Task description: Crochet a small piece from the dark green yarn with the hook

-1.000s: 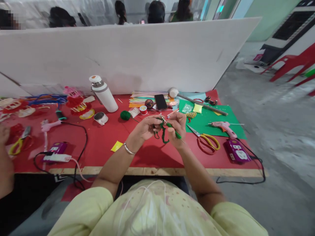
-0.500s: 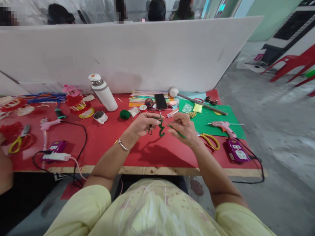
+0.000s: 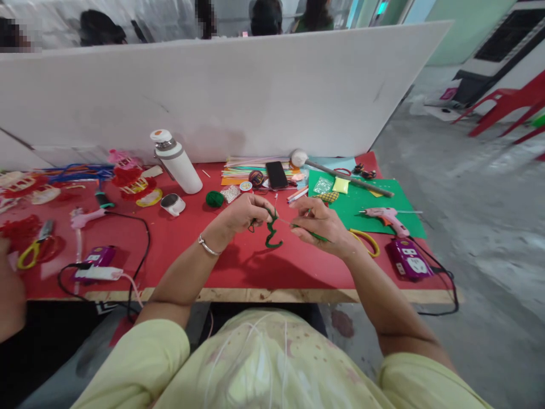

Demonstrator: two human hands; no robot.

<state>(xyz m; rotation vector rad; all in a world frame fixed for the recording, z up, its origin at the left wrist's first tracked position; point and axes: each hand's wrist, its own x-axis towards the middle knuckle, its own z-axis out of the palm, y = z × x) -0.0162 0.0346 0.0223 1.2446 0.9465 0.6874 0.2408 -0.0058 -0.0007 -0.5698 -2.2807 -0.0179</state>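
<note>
In the head view, my left hand (image 3: 247,215) is closed, pinching a narrow strip of green crochet (image 3: 271,236) whose curled end hangs below the fingers. My right hand (image 3: 326,224) grips a crochet hook (image 3: 317,236) by its green handle. The hook's thin shaft points left to the work at my left fingertips; whether its tip sits in a loop is too small to tell. A dark loop of yarn (image 3: 252,226) hangs by my left fingers. Beyond that hand lies a green yarn ball (image 3: 214,199), beside a bag of white beads (image 3: 230,194).
On the red table (image 3: 183,255) stand a white flask (image 3: 181,167) and a cup (image 3: 172,204). A phone (image 3: 277,175) lies at the back. A glue gun (image 3: 387,217) and purple power socket (image 3: 409,259) are right. Another person's arm (image 3: 11,289) shows left. A white board (image 3: 238,91) rises behind.
Both hands have moved slightly apart, the left one leftward and the right one rightward. The crochet strip has shifted left, and its lower end now curls out to the right.
</note>
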